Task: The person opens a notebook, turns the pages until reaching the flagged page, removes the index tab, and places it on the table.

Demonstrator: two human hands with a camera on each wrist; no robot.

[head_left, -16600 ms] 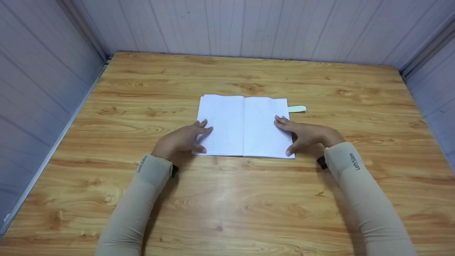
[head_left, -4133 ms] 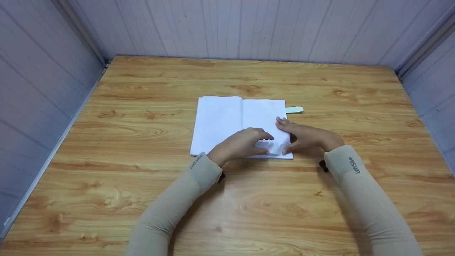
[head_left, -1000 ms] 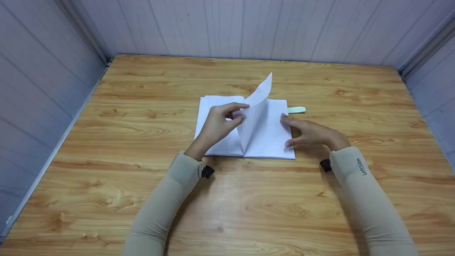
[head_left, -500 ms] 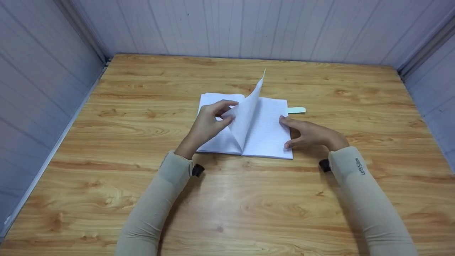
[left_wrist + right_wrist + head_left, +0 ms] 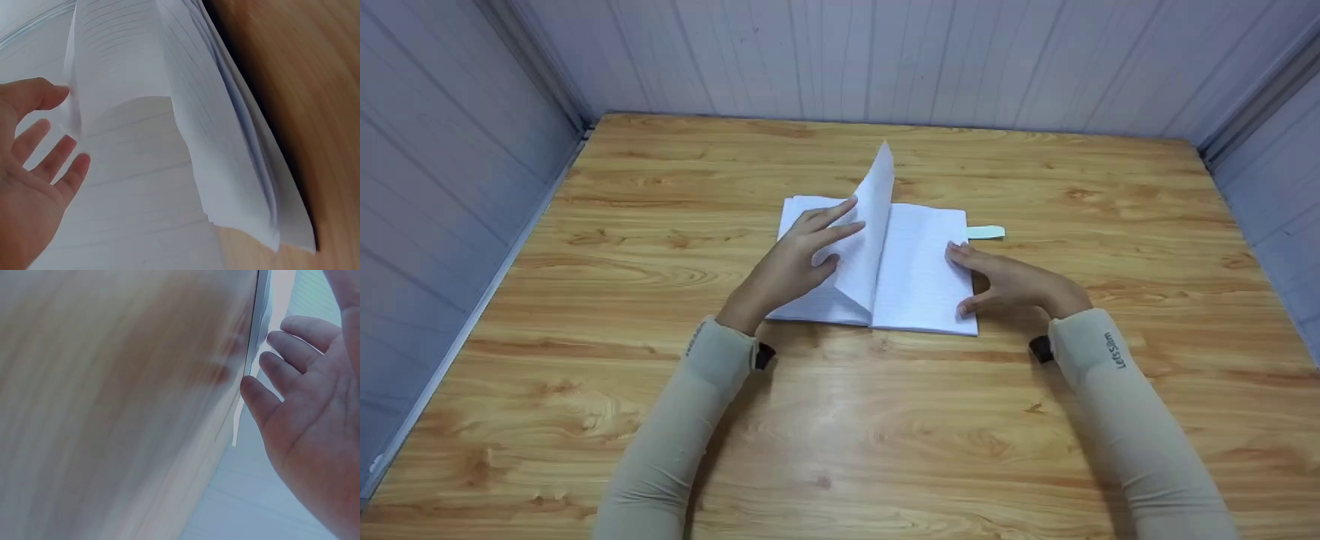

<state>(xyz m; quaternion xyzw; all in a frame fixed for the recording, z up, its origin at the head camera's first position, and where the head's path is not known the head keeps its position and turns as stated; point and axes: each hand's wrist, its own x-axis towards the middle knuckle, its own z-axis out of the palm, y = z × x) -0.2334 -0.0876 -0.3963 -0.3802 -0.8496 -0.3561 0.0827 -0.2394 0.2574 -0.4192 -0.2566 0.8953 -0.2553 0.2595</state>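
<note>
An open notebook [image 5: 924, 270] with lined white pages lies flat on the table. One of its pages [image 5: 874, 217] stands up from the spine, its top corner pointing away from me. My left hand [image 5: 787, 270] is over the left half with its fingers spread and straight, fingertips right at the raised page. In the left wrist view the thumb touches that page's edge, and the other fingers are apart from each other. My right hand [image 5: 1012, 281] rests at the notebook's right edge, fingertips and thumb on the right page, as the right wrist view shows from the side.
A pale green tab [image 5: 986, 232] sticks out from the notebook's right side. The wooden table [image 5: 840, 435] reaches to panelled walls [image 5: 840, 60] at the back and both sides. Dark wrist straps [image 5: 765, 355] show below the beige sleeves [image 5: 660, 450].
The raised page has swung leftward past the spine. My left hand, which pinched it, has moved left and straightened its fingers. My right hand has stayed at the right edge.
</note>
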